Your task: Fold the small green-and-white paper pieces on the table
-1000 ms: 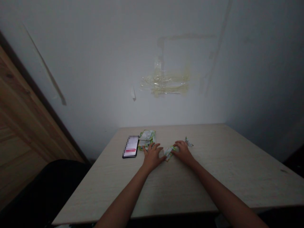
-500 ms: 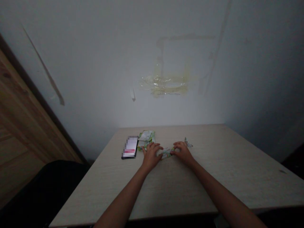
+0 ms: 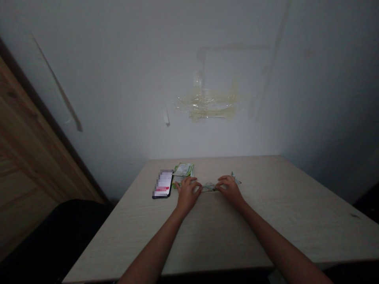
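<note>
Between my two hands a green-and-white plastic wrapper [image 3: 209, 187] is stretched out in a narrow, folded strip just over the table. My left hand [image 3: 187, 193] pinches its left end between thumb and fingers. At the right end my right hand [image 3: 229, 189] grips it the same way. Flat green-and-white packets [image 3: 183, 170] lie behind my left hand, which partly covers them. Just beyond my right hand is a small crumpled or folded wrapper piece [image 3: 236, 178], partly hidden by the fingers.
A phone [image 3: 162, 184] with its screen lit lies left of the packets. The pale wooden table [image 3: 133, 236] meets a wall [image 3: 118, 98] with tape remnants [image 3: 211, 106]. A dark chair-like shape [image 3: 56, 232] and wooden panelling [image 3: 35, 134] stand at the left.
The wrapper between my hands has gone from a wider, slanted shape to a narrower, straighter strip. Both hands stay in nearly the same place, the fingers closed more tightly at its ends.
</note>
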Demonstrator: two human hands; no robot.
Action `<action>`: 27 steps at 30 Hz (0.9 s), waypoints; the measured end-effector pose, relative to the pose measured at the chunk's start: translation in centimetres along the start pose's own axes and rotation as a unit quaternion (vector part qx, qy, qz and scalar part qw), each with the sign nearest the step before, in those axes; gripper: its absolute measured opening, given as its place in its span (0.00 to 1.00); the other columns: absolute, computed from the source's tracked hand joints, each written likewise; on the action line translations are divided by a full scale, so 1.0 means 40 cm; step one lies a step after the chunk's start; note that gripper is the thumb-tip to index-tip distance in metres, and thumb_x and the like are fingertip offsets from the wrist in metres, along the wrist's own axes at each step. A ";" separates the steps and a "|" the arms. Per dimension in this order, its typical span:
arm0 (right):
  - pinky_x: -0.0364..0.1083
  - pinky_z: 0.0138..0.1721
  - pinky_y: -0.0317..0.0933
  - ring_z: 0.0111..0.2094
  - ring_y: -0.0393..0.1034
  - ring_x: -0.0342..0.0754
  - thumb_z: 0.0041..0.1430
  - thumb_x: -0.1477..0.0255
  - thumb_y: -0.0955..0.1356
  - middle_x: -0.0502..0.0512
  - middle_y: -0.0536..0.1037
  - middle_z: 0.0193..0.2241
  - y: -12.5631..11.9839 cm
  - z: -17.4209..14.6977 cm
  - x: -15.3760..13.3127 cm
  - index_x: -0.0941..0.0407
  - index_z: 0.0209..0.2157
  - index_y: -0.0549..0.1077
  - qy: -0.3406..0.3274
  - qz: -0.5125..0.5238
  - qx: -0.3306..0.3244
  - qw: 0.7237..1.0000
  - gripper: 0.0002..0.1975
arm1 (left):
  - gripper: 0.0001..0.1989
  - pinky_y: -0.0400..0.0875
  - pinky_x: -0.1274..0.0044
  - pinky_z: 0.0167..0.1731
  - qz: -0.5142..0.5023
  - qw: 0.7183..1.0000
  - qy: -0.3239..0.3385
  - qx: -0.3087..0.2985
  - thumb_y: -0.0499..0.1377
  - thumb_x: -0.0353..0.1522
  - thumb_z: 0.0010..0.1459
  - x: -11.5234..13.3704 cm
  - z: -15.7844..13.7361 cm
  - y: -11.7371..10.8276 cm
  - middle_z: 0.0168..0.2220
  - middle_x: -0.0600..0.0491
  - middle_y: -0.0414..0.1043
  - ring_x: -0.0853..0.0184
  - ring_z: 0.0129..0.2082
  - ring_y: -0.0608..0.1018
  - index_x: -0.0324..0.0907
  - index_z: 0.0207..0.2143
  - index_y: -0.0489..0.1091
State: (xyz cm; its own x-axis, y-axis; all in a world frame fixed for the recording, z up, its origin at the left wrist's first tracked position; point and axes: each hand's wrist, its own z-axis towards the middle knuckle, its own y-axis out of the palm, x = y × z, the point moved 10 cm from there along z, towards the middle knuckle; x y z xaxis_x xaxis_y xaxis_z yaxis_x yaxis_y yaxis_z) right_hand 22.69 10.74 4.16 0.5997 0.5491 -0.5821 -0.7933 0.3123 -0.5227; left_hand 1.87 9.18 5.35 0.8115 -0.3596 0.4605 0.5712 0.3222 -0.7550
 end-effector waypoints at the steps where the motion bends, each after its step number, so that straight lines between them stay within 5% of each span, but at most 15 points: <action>1: 0.55 0.51 0.58 0.45 0.67 0.53 0.55 0.67 0.71 0.57 0.74 0.39 -0.011 0.001 -0.002 0.53 0.29 0.78 -0.001 -0.003 0.014 1.000 0.05 | 0.06 0.37 0.42 0.60 0.001 1.000 0.000 0.010 0.61 0.36 0.57 -0.001 0.000 -0.005 0.54 0.53 0.70 0.55 0.59 0.64 0.53 0.38 0.76; 5: 0.56 0.49 0.60 0.44 0.66 0.53 0.55 0.69 0.71 0.57 0.73 0.37 -0.030 -0.001 -0.012 0.53 0.29 0.77 -0.022 -0.032 0.029 0.999 0.04 | 0.10 0.38 0.43 0.60 0.007 1.000 -0.004 0.026 0.61 0.35 0.58 -0.008 -0.001 -0.011 0.53 0.51 0.71 0.57 0.57 0.66 0.53 0.43 0.75; 17: 0.51 0.45 0.62 0.42 0.68 0.51 0.51 0.73 0.74 0.56 0.77 0.34 0.054 -0.018 -0.049 0.54 0.29 0.80 -0.080 -0.049 -0.100 0.991 0.01 | 0.11 0.26 0.40 0.58 0.080 0.995 0.010 -0.050 0.57 0.43 0.60 0.002 -0.015 0.048 0.55 0.53 0.70 0.54 0.61 0.61 0.57 0.42 0.77; 27: 0.50 0.47 0.63 0.42 0.70 0.50 0.61 0.69 0.68 0.56 0.79 0.35 0.069 -0.021 -0.088 0.54 0.34 0.79 -0.078 0.006 -0.135 0.988 0.07 | 0.13 0.25 0.41 0.59 0.100 0.993 0.005 -0.067 0.62 0.43 0.56 0.002 -0.018 0.056 0.56 0.52 0.68 0.52 0.62 0.61 0.57 0.44 0.76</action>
State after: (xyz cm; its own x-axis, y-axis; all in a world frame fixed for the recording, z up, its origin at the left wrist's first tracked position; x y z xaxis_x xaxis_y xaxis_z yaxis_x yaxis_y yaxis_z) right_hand 18.49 9.02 4.25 0.5508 0.6702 -0.4974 -0.7303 0.0984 -0.6760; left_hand 3.13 9.25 3.35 0.9053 -0.3086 0.2919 0.3773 0.2682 -0.8864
